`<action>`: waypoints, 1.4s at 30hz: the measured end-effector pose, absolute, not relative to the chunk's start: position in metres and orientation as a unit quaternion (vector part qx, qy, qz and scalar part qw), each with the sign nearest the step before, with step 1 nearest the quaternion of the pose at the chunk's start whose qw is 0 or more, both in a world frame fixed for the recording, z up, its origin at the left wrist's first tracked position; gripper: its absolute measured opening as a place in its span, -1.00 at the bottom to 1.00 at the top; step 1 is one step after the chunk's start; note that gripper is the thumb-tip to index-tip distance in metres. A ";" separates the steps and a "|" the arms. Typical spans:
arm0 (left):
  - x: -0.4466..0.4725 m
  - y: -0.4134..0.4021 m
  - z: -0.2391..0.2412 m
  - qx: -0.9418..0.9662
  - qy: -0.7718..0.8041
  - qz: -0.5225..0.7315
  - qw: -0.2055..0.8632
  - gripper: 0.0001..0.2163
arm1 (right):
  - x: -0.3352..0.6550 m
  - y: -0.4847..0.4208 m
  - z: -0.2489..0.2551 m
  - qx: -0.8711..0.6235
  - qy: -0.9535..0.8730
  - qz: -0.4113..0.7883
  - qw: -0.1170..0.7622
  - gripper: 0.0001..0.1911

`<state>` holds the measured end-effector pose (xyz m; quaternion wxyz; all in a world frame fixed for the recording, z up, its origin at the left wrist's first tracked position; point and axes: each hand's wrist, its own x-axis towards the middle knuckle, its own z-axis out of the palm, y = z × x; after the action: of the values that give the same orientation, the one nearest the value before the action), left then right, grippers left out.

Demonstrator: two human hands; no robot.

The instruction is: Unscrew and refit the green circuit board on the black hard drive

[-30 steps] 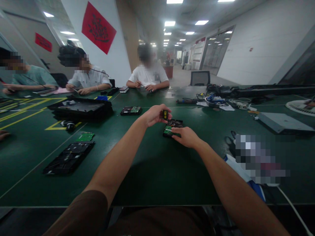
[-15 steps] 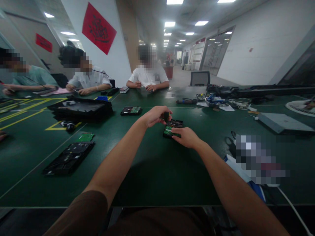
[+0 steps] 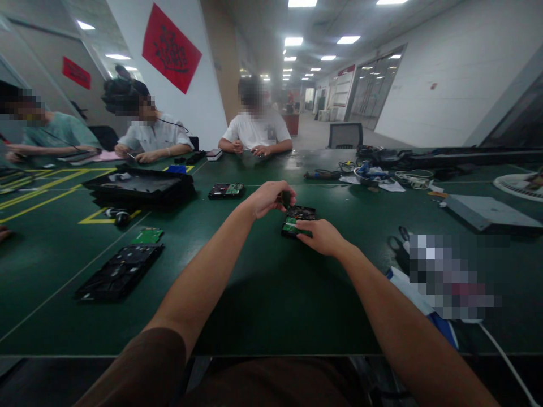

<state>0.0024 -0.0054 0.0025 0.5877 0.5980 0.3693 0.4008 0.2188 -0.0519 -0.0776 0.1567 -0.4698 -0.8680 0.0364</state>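
Note:
A hard drive (image 3: pixel 302 213) with a green circuit board on its near side lies on the green table ahead of me. The thumb and fingers of my right hand (image 3: pixel 323 236) grip its near right side. My left hand (image 3: pixel 274 199) is bent over the drive's far left corner, its fingers closed round a short dark handle (image 3: pixel 287 198) that looks like a screwdriver's. Fingers and drive hide the tool's tip, so contact cannot be made out. Another hard drive (image 3: pixel 226 190) with a green board lies farther left.
At left are a black drive caddy (image 3: pixel 121 271), a loose green circuit board (image 3: pixel 147 235) and stacked black trays (image 3: pixel 139 186). A grey metal box (image 3: pixel 492 212), a cable bundle (image 3: pixel 371 172) and a blurred-out item (image 3: pixel 449 277) lie at right. Three people sit across the table.
The dark handle has turned a little within my left fingers and shows less. My right hand and the hard drive stay in place.

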 end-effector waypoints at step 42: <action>0.001 0.000 0.000 0.556 0.378 0.438 0.596 -0.82 | 0.218 -0.052 -0.078 -0.468 -0.870 0.037 0.154 -0.60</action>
<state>0.0011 0.0001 -0.0003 0.5965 0.5563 0.3784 0.4377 0.2183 -0.0522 -0.0776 0.1535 -0.4676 -0.8697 0.0367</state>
